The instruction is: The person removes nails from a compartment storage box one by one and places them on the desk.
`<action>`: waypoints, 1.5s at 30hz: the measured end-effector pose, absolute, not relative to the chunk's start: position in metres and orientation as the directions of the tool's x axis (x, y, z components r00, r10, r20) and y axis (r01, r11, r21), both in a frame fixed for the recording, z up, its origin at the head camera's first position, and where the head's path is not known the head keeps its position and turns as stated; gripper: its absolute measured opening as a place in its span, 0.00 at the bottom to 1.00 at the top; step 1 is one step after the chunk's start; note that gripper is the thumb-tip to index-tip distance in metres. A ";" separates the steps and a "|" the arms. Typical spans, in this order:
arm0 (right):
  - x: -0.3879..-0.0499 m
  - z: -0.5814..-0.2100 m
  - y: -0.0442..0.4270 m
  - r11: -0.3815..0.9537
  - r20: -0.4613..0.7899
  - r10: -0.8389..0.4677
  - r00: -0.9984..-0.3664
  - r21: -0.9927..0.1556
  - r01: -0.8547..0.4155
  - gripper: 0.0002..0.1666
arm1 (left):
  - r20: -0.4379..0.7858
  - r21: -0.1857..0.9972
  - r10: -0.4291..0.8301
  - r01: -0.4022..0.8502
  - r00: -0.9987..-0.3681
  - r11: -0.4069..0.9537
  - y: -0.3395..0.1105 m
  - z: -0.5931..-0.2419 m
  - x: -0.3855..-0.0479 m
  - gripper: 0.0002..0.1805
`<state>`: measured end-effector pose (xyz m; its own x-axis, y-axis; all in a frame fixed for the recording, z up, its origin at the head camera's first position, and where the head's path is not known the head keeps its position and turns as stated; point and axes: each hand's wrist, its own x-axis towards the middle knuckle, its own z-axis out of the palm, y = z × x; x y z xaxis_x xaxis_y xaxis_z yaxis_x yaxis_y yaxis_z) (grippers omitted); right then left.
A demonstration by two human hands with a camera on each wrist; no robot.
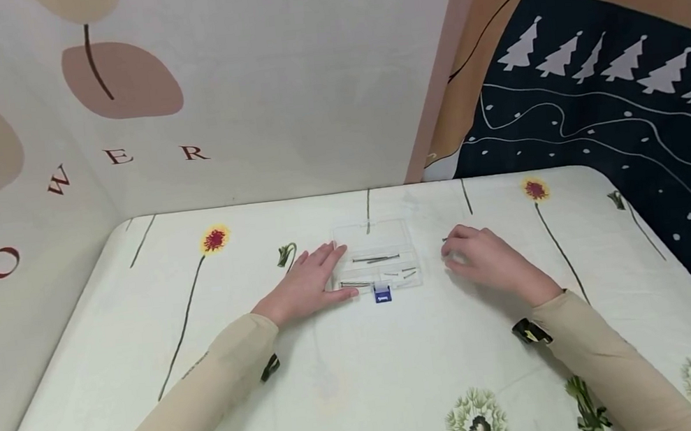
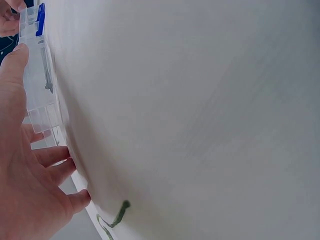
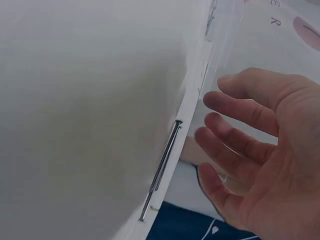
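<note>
A clear plastic compartment box (image 1: 370, 236) lies on the table with its lid open; a blue tab (image 1: 382, 294) sits at its near edge. Long nails (image 1: 377, 259) are in one compartment, and small ones (image 1: 409, 274) lie at the right end. My left hand (image 1: 307, 286) rests at the box's left side, fingers spread, thumb at the near left corner (image 2: 37, 85). To the right of the box, my right hand (image 1: 488, 262) hovers with loosely bent fingers and nothing between them. Close to it, several long loose nails (image 3: 162, 167) lie on the table, mostly hidden in the head view.
A white tablecloth (image 1: 352, 397) printed with flowers covers the table. Behind it hangs a pale cloth (image 1: 309, 107) with letters and leaf shapes. At the right is a dark cloth (image 1: 613, 117) with tree prints.
</note>
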<state>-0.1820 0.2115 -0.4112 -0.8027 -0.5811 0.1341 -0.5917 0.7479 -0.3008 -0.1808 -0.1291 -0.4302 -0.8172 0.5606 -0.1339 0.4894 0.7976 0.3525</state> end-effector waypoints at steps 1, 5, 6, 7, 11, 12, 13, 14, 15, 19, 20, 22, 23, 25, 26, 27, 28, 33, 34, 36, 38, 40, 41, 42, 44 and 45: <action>-0.181 -0.411 0.209 0.752 0.130 -0.584 -0.801 -0.285 -0.594 0.04 | -0.134 0.352 0.560 0.490 -0.817 0.798 -0.129 -0.430 -0.181 0.49; -0.179 -0.409 0.202 0.752 0.124 -0.607 -0.785 -0.230 -0.618 0.03 | -0.134 0.348 0.560 0.490 -0.818 0.799 -0.129 -0.431 -0.180 0.49; -0.179 -0.408 0.200 0.748 0.128 -0.614 -0.779 -0.219 -0.626 0.03 | -0.134 0.347 0.560 0.490 -0.818 0.799 -0.129 -0.430 -0.180 0.49; -0.179 -0.408 0.198 0.746 0.130 -0.619 -0.774 -0.210 -0.632 0.04 | -0.134 0.346 0.559 0.490 -0.818 0.800 -0.129 -0.430 -0.180 0.49; -0.178 -0.405 0.191 0.734 0.139 -0.635 -0.760 -0.196 -0.650 0.04 | -0.134 0.348 0.558 0.489 -0.819 0.800 -0.129 -0.430 -0.180 0.49; -0.177 -0.404 0.189 0.737 0.134 -0.633 -0.763 -0.197 -0.646 0.05 | -0.134 0.349 0.559 0.489 -0.818 0.799 -0.129 -0.430 -0.180 0.49; -0.177 -0.402 0.187 0.741 0.129 -0.630 -0.766 -0.196 -0.642 0.06 | -0.134 0.350 0.559 0.489 -0.818 0.799 -0.129 -0.430 -0.180 0.49; -0.177 -0.402 0.185 0.741 0.129 -0.630 -0.766 -0.195 -0.643 0.06 | -0.132 0.351 0.559 0.489 -0.818 0.799 -0.129 -0.430 -0.180 0.49; -0.176 -0.401 0.183 0.740 0.130 -0.631 -0.765 -0.195 -0.644 0.06 | -0.132 0.351 0.560 0.490 -0.818 0.798 -0.129 -0.430 -0.180 0.49; -0.177 -0.399 0.176 0.728 0.144 -0.640 -0.755 -0.201 -0.656 0.06 | -0.127 0.351 0.560 0.491 -0.818 0.797 -0.129 -0.429 -0.180 0.49; -0.177 -0.399 0.174 0.722 0.148 -0.644 -0.750 -0.206 -0.660 0.06 | -0.126 0.351 0.560 0.491 -0.819 0.797 -0.129 -0.429 -0.180 0.49; -0.178 -0.399 0.171 0.712 0.153 -0.650 -0.744 -0.218 -0.667 0.06 | -0.125 0.350 0.561 0.493 -0.818 0.797 -0.129 -0.429 -0.180 0.49; -0.179 -0.399 0.170 0.709 0.154 -0.651 -0.743 -0.225 -0.668 0.06 | -0.125 0.349 0.560 0.493 -0.819 0.797 -0.129 -0.429 -0.180 0.49; -0.180 -0.400 0.167 0.708 0.154 -0.647 -0.747 -0.244 -0.663 0.06 | -0.125 0.347 0.561 0.494 -0.818 0.798 -0.129 -0.429 -0.180 0.49; -0.181 -0.400 0.166 0.708 0.152 -0.643 -0.751 -0.255 -0.658 0.06 | -0.126 0.347 0.561 0.493 -0.818 0.798 -0.129 -0.428 -0.180 0.49; -0.182 -0.400 0.165 0.708 0.151 -0.639 -0.755 -0.268 -0.653 0.06 | -0.128 0.346 0.561 0.493 -0.818 0.798 -0.129 -0.428 -0.180 0.49; -0.183 -0.401 0.164 0.708 0.150 -0.634 -0.758 -0.281 -0.648 0.06 | -0.129 0.346 0.560 0.492 -0.818 0.799 -0.129 -0.428 -0.180 0.49; -0.186 -0.403 0.159 0.695 0.152 -0.630 -0.762 -0.327 -0.640 0.06 | -0.134 0.344 0.561 0.492 -0.817 0.800 -0.128 -0.428 -0.180 0.49; -0.187 -0.403 0.159 0.694 0.152 -0.630 -0.762 -0.331 -0.640 0.06 | -0.135 0.342 0.561 0.493 -0.817 0.800 -0.128 -0.428 -0.180 0.49; -0.188 -0.404 0.157 0.690 0.158 -0.629 -0.761 -0.338 -0.640 0.06 | -0.135 0.338 0.561 0.494 -0.817 0.801 -0.128 -0.429 -0.180 0.49; -0.189 -0.405 0.156 0.686 0.164 -0.626 -0.763 -0.351 -0.638 0.06 | -0.134 0.336 0.561 0.496 -0.817 0.801 -0.128 -0.429 -0.180 0.49; -0.190 -0.405 0.155 0.685 0.167 -0.619 -0.768 -0.364 -0.631 0.05 | -0.134 0.335 0.560 0.494 -0.818 0.802 -0.128 -0.429 -0.180 0.49; -0.191 -0.406 0.154 0.685 0.167 -0.615 -0.770 -0.371 -0.627 0.05 | -0.135 0.335 0.559 0.493 -0.818 0.803 -0.128 -0.429 -0.181 0.49; -0.191 -0.406 0.153 0.683 0.165 -0.612 -0.773 -0.382 -0.622 0.05 | -0.136 0.336 0.559 0.493 -0.818 0.803 -0.128 -0.429 -0.181 0.49; -0.192 -0.407 0.152 0.685 0.156 -0.605 -0.781 -0.397 -0.610 0.06 | -0.140 0.335 0.558 0.491 -0.818 0.804 -0.129 -0.429 -0.181 0.49; -0.192 -0.407 0.151 0.686 0.152 -0.601 -0.784 -0.405 -0.604 0.06 | -0.142 0.334 0.557 0.490 -0.818 0.805 -0.129 -0.430 -0.181 0.49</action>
